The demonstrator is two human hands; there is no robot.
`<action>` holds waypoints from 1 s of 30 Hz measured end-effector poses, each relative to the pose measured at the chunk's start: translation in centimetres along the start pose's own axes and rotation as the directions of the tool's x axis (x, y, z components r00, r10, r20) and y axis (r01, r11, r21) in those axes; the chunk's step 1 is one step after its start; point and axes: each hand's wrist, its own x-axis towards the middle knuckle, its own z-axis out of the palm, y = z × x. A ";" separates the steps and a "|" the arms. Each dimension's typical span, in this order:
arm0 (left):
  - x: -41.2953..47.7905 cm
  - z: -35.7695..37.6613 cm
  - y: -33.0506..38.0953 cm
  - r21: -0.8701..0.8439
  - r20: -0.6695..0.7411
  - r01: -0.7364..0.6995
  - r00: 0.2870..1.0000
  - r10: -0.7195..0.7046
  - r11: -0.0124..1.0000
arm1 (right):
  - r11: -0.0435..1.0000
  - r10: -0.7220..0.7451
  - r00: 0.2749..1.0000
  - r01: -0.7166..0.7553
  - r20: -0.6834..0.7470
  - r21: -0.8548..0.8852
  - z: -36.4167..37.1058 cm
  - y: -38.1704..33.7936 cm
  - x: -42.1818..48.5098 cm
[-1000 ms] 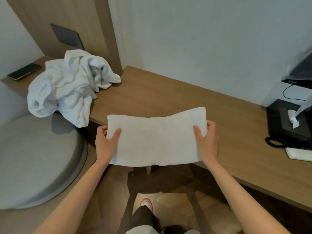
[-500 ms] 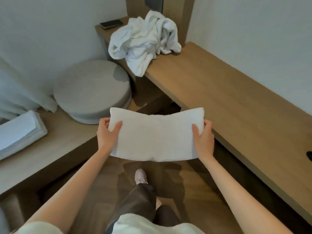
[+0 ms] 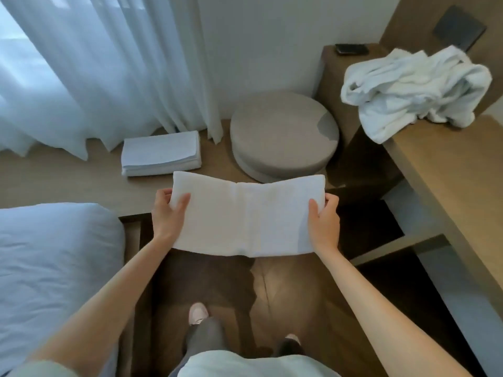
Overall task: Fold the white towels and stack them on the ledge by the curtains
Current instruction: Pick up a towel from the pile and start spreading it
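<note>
Person has turned from the long wooden table point(image 3: 449, 164) to face the low wooden ledge point(image 3: 68, 175) under the sheer pale curtains point(image 3: 95, 63), so placing looks next. The folded white terry towel point(image 3: 246, 217) hangs flat in mid-air, short of the ledge. Left hand point(image 3: 167, 213) and right hand point(image 3: 324, 223) each pinch a short end, grip clamped, thumbs on top. The cloth is thick and soft, with a centre crease. A neat flat white towel stack point(image 3: 160, 153) lies on the ledge. A crumpled white towel heap point(image 3: 413, 88) sits on the table, maybe two towels.

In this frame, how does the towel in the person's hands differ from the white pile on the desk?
The held towel is folded flat into a neat rectangle; the towel pile is crumpled. The held towel hangs in the air, gripped at its ends by the left hand and right hand; the towel pile lies on the desk, partly drooping over its edge. Both are white.
</note>
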 end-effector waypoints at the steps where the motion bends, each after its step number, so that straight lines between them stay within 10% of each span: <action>1: 1.4 -1.9 -0.9 -0.005 -0.013 0.018 1.000 -0.018 1.000 | 1.000 -0.009 1.000 0.009 0.019 0.004 2.3 -1.4 0.0; 14: 18.5 -16.9 -9.3 0.036 -0.117 0.179 0.978 -0.174 0.983 | 0.993 -0.112 0.982 0.115 0.150 -0.010 24.3 -15.5 1.6; 30: 41.6 -15.4 -12.4 -0.042 -0.199 0.290 0.935 -0.292 0.956 | 0.998 -0.044 0.947 0.054 0.317 -0.021 42.5 -24.6 17.3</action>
